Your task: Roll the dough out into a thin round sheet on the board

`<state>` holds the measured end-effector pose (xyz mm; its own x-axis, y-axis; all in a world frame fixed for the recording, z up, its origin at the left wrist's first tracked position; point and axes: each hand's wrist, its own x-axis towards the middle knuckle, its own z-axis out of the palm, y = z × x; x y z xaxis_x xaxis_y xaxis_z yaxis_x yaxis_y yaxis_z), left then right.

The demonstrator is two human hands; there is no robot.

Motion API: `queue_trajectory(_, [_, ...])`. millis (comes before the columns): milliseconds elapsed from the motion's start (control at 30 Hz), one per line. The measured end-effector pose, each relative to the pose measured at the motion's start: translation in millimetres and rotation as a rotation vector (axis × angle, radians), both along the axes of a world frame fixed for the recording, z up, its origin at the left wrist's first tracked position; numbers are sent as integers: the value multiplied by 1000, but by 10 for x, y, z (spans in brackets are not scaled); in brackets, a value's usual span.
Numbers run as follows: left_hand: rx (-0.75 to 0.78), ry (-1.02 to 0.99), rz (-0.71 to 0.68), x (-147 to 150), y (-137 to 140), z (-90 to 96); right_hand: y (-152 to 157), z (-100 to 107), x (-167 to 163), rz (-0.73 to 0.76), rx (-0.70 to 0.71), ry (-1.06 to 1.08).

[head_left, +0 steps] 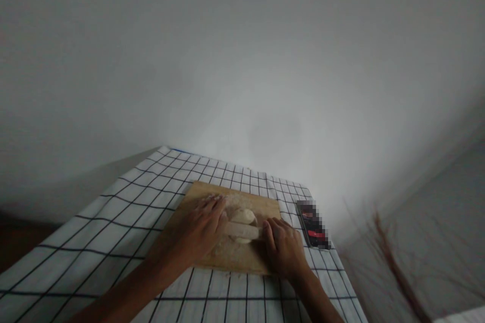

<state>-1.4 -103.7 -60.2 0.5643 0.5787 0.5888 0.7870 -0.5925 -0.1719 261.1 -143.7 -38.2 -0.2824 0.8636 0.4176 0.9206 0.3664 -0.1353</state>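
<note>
A pale rolling pin (242, 230) lies crosswise over a lump of whitish dough (242, 216), which shows on both its far and near sides. Both rest on a wooden board (227, 261) dusted with flour. My left hand (207, 222) lies over the pin's left end, palm down, its fingers stretched forward and floury at the tips. Curled around the pin's right end is my right hand (285, 243), with the thumb along its inner side. The two ends of the pin are hidden under my hands.
A white tablecloth (212, 295) with black grid lines covers the table. Right of the board lies a dark, flat, phone-like object (312, 227), partly pixelated. A pale wall (242, 70) rises behind the table. Bare reddish-brown branches (396, 267) stand off the right edge.
</note>
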Motion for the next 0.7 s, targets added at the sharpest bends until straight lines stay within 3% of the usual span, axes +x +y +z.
queue_trajectory(200, [-132,-88,16,2,-37,7,-196,98,-119,-137,2,-37])
queue_trajectory(333, [-203,-41,136,43,34,153,-9,255,-106,-212,-70,-128])
queue_trajectory(467, [-242,41,120,83,131,280,303,355,-22,-172,-152,-181])
queue_trajectory(700, [-199,-110,148,254,228,212,594,106,147,-28,-135,-86])
